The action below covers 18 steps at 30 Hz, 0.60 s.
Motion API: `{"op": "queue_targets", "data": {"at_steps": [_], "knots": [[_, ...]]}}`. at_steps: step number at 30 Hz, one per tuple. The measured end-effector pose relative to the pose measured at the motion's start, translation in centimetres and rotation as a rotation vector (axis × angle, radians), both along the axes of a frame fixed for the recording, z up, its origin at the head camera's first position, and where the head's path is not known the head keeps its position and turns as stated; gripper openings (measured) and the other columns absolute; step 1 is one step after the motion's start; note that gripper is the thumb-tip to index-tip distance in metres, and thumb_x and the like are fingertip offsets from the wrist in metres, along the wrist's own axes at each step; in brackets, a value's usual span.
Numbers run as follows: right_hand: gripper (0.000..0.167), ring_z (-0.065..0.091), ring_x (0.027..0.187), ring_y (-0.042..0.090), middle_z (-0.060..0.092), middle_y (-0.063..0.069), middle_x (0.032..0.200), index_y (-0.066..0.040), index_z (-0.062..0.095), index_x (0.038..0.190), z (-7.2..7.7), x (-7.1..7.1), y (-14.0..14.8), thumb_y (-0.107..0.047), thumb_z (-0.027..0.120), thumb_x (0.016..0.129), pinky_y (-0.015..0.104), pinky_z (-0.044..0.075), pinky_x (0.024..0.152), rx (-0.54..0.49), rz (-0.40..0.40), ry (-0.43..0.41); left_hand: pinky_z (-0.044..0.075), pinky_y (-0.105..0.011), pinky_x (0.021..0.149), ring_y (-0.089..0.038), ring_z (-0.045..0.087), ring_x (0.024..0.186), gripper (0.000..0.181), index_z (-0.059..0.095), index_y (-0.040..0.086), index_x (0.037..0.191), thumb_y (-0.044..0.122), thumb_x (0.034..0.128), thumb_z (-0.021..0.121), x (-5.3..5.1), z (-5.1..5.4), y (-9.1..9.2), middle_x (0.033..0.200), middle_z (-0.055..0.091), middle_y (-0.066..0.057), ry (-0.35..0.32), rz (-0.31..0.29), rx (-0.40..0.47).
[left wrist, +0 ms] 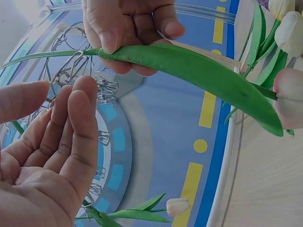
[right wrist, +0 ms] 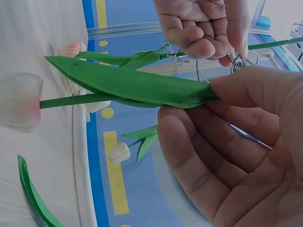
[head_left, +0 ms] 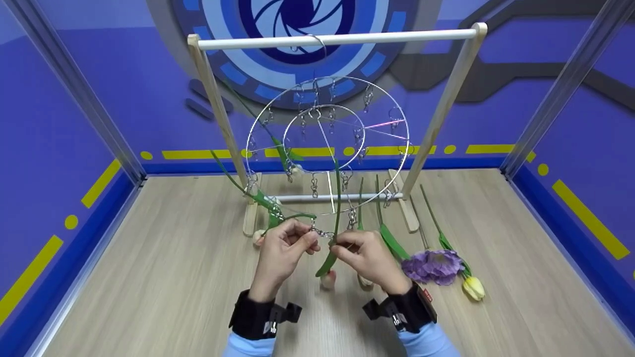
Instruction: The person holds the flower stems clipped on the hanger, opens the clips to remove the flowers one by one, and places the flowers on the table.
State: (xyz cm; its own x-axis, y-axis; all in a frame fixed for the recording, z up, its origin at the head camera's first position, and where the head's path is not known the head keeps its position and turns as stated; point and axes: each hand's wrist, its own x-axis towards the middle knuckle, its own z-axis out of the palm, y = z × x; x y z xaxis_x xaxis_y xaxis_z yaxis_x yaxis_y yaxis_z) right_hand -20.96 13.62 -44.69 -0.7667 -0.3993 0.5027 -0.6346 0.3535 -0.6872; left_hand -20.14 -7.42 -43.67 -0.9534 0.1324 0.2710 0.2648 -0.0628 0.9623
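The right hand (head_left: 369, 255) pinches the green stem of a pink-white tulip (head_left: 328, 279), whose bloom hangs downward; its long leaf (right wrist: 137, 85) crosses the right wrist view. Beside it, the left hand (head_left: 287, 250) has thumb and fingertips at a wire clip (left wrist: 71, 68) touching the tulip's stem. The clip hangs from the outer ring of a round wire hanger (head_left: 407, 130). In the right wrist view, the left hand (right wrist: 203, 28) pinches the clip next to the stem, above the leaf.
A wooden stand with a white top bar (head_left: 387, 37) carries the hanger. Two more tulips hang from clips at its left, one with a green leaf (head_left: 285, 153). On the table (head_left: 173, 277) at the right lie a purple flower (head_left: 432, 266), a yellow tulip (head_left: 474, 288) and other stems.
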Motion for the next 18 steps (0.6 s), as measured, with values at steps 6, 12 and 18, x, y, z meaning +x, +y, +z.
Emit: {"op": "queue_targets", "data": {"at_steps": [6,12,18], "knots": [[0.011,0.049,0.064,0.003,0.070,0.000,0.077,-0.008,0.076,0.085,-0.08,-0.06,-0.02,0.000,0.071,0.090,0.017,0.042,0.057,-0.002,-0.009,0.002,0.061,-0.029,0.068,-0.017,0.071,0.073,0.016,0.064,-0.012,0.100,0.001,0.0948,0.072,-0.02,-0.10,0.01,0.088,0.071,-0.022,0.015,0.001,-0.004],[0.012,0.049,0.065,0.003,0.067,-0.002,0.076,-0.009,0.075,0.084,0.06,0.04,0.03,-0.001,0.070,0.091,0.018,0.042,0.057,0.001,-0.012,-0.015,0.062,-0.030,0.069,-0.018,0.072,0.075,0.017,0.064,-0.012,0.102,0.002,0.0950,0.071,-0.08,-0.20,0.08,0.090,0.071,-0.022,0.027,0.005,-0.018],[0.011,0.052,0.066,0.004,0.069,-0.001,0.079,-0.009,0.075,0.084,0.10,0.11,0.06,-0.002,0.070,0.092,0.018,0.045,0.059,0.010,-0.015,-0.041,0.062,-0.030,0.070,-0.017,0.072,0.076,0.017,0.063,-0.013,0.105,0.000,0.0952,0.070,-0.21,-0.27,0.27,0.092,0.070,-0.020,0.027,0.014,-0.005]]}}
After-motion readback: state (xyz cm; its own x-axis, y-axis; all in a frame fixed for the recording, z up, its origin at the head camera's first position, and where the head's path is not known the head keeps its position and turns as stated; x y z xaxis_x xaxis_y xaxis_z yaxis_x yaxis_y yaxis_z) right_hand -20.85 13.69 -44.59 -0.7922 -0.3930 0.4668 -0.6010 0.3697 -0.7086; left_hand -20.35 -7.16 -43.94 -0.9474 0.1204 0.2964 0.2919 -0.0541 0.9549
